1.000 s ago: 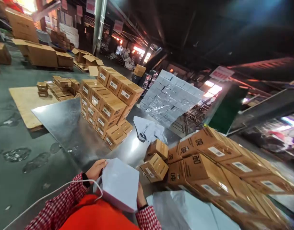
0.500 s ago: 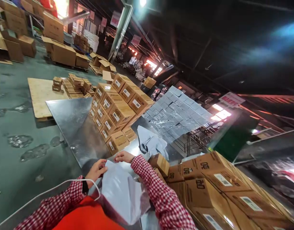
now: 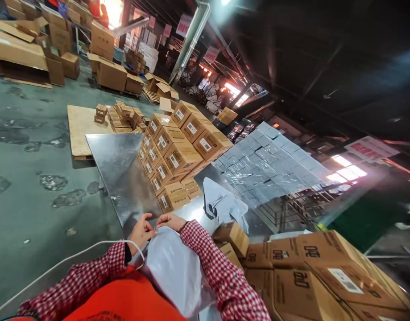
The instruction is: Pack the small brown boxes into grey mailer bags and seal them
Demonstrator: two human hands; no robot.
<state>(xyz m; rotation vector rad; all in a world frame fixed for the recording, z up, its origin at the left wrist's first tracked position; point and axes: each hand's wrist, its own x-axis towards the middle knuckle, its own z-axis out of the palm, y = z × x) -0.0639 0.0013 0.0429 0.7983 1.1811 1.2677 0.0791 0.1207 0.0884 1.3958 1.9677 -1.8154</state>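
Note:
A white plastic bag point(image 3: 174, 267) hangs in front of my body, its top edge up at my fingers. My left hand point(image 3: 142, 231) is closed at the bag's upper left corner, thumb and fingertips together. Right beside it, my right hand point(image 3: 170, 220) pinches the top edge, fingertips almost touching those of the left. A pile of flat white bags point(image 3: 225, 203) with dark holes lies on the metal table point(image 3: 111, 156), beyond my right forearm. Small brown cartons point(image 3: 233, 236) sit close to my right sleeve.
Labelled brown cartons point(image 3: 176, 156) are stacked on the table ahead. More large cartons point(image 3: 301, 276) stand at the right. A white cable point(image 3: 91, 245) runs across my left arm. Beyond the table are a wooden board point(image 3: 80, 129) with small boxes and a plastic-wrapped stack point(image 3: 268, 160).
My hands have come closer together at the bag's top edge, the left moving toward the right. The view has turned slightly left, so the surroundings appear further right.

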